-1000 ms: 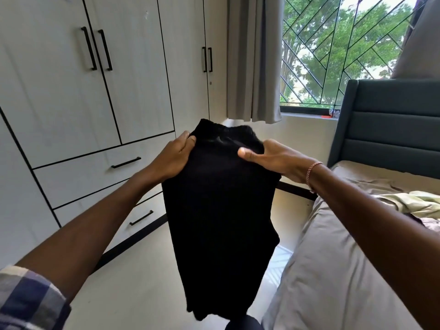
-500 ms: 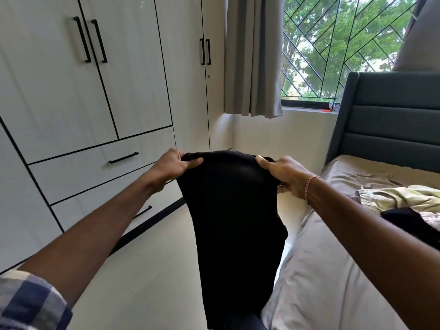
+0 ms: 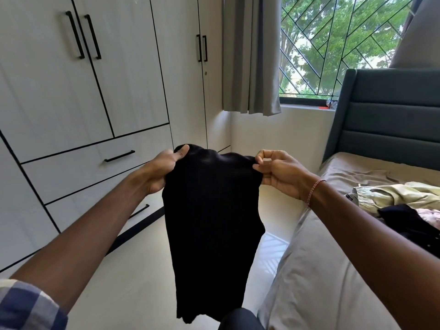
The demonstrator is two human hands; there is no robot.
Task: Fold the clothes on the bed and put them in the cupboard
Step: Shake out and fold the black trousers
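A black garment [image 3: 212, 222] hangs in the air in front of me, over the floor between cupboard and bed. My left hand [image 3: 162, 169] grips its upper left corner, thumb on top. My right hand [image 3: 278, 172] pinches the upper right corner. The cloth drops straight down, doubled lengthwise, its lower hem near the bottom of the view. On the bed [image 3: 316, 282] at the right lie more clothes: a pale green garment [image 3: 400, 194], a dark one [image 3: 404, 222] and a pinkish piece [image 3: 428, 215]. The white cupboard [image 3: 59, 103] fills the left, all doors and drawers shut.
A grey padded headboard [image 3: 385, 115] stands at the bed's far end. Behind it is a grilled window [image 3: 338, 48] with a grey curtain [image 3: 250, 55]. A strip of light floor [image 3: 123, 282] runs between cupboard and bed. A dark shape, my knee [image 3: 240, 320], shows at the bottom.
My hands have lowered the black garment from chest height and shifted their hold out to its top corners; the right hand changed from a flat palm to a pinch.
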